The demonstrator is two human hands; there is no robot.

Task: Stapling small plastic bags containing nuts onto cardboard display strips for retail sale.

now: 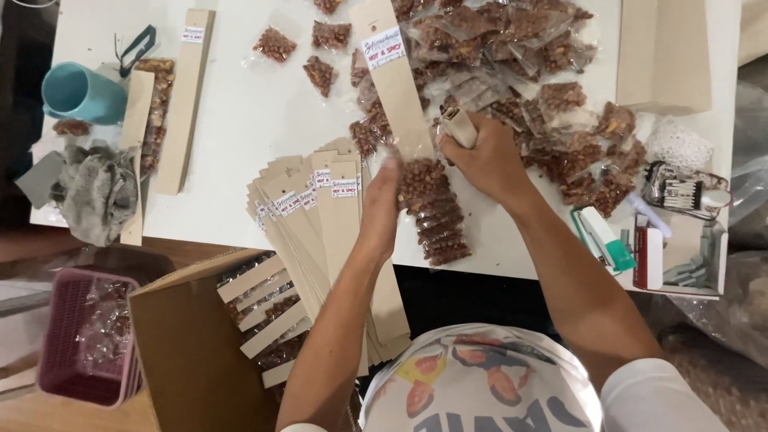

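A long tan cardboard strip (392, 80) lies on the white table (240, 120) with several small clear packets of brown nuts (432, 212) along its near end. My left hand (380, 204) presses on the left side of those packets, slightly blurred. My right hand (484, 156) is closed around a beige stapler (458, 126), held just right of the strip above the packets.
A fan of labelled cardboard strips (308, 208) lies left of my hands. A heap of nut packets (528, 80) covers the far right. A brown box (200, 344) holds finished strips, beside a pink basket (84, 336). A teal cup (80, 92), grey cloth (100, 188) and staple box (680, 260) are nearby.
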